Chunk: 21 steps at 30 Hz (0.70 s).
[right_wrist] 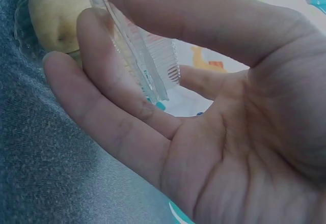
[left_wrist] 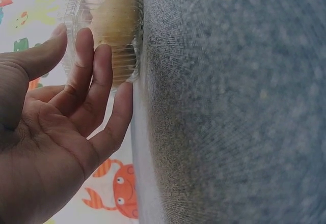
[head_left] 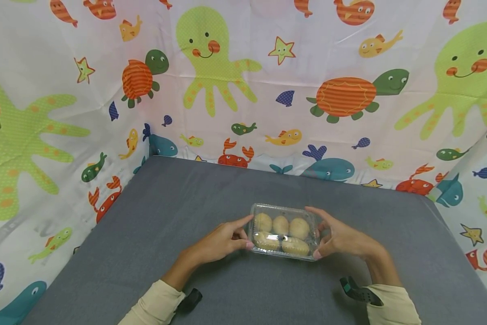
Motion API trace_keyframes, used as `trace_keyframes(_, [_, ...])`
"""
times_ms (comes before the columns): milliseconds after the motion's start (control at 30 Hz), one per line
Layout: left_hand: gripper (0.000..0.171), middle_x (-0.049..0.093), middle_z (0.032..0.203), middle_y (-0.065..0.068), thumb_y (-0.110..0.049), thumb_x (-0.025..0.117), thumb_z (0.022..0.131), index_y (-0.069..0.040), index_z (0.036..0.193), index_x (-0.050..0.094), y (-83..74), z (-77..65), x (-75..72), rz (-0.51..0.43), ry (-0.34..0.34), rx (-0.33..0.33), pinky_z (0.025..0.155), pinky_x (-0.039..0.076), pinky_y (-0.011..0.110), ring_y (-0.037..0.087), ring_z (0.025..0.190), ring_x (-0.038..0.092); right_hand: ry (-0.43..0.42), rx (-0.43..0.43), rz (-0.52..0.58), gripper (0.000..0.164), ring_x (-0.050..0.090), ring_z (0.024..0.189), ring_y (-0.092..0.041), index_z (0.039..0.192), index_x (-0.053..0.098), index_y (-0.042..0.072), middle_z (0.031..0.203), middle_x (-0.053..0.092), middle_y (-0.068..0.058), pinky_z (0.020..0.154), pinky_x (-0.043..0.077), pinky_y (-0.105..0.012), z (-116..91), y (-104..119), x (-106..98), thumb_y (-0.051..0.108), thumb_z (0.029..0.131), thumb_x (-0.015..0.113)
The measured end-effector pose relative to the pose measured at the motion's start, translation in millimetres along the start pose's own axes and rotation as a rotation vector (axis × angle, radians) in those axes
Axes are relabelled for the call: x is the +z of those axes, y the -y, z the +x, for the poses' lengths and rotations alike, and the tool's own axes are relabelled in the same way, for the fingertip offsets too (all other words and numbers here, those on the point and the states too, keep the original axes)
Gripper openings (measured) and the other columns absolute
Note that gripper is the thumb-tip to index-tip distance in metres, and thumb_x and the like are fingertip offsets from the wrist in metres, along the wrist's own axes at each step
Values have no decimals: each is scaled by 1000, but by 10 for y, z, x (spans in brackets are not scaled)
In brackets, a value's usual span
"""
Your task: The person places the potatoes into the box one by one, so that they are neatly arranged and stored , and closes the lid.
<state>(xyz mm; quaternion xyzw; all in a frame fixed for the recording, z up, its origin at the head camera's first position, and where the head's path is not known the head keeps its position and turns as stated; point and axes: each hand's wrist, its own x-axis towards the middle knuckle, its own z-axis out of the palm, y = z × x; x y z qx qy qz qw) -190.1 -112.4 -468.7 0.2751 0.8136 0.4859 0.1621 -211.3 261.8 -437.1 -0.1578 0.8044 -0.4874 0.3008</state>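
A clear plastic clamshell container [head_left: 284, 257], its lid over several pale, roundish potatoes [head_left: 299, 228], sits on the grey table between both hands. My left hand [head_left: 220, 241] holds its left side, index finger toward the far corner and thumb at the near one. In the left wrist view, the fingers [left_wrist: 84, 76] lie along the ribbed wall and the thumb is at the rim. Across from it, my right hand [head_left: 342, 237] grips the right side, thumb at the near corner and index finger at the far one. The right wrist view shows a potato [right_wrist: 58, 15] behind the fingertips.
Grey cloth [head_left: 146, 243] covers the tabletop. A white curtain with printed sea animals [head_left: 284, 131] hangs along the back and both sides. Dark bands [head_left: 361, 293] sit at both wrists, by the beige sleeves [head_left: 393, 304].
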Motion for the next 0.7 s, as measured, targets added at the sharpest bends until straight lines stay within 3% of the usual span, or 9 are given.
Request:
trace_keyframes(233, [78, 74, 97, -11, -24, 72, 104, -7, 168, 29, -4, 18, 7, -5, 2, -3, 76, 48, 25, 6, 83, 61, 15, 19, 12, 121, 74, 91, -35, 171, 5, 25, 142, 39, -35, 90, 53, -47, -26, -2, -22, 10, 83, 87])
trace_keyframes(500, [74, 71, 111, -6, -29, 75, 102, -11, 165, 40, 31, 16, -62, 22, -10, 15, 80, 55, 28, 12, 94, 68, 44, -34, 33, 119, 74, 101, -39, 172, 3, 22, 149, 33, -40, 90, 57, -45, -23, -72, -76, 10, 86, 85])
trace_keyframes(700, [62, 65, 133, 5, -34, 72, 103, -17, 159, 51, 34, -27, -150, 118, -106, 5, 93, 55, 38, 17, 112, 66, -73, -61, -49, 106, 69, 118, -38, 172, 11, 21, 151, 43, -35, 92, 58, -45, -82, -61, -181, 17, 93, 82])
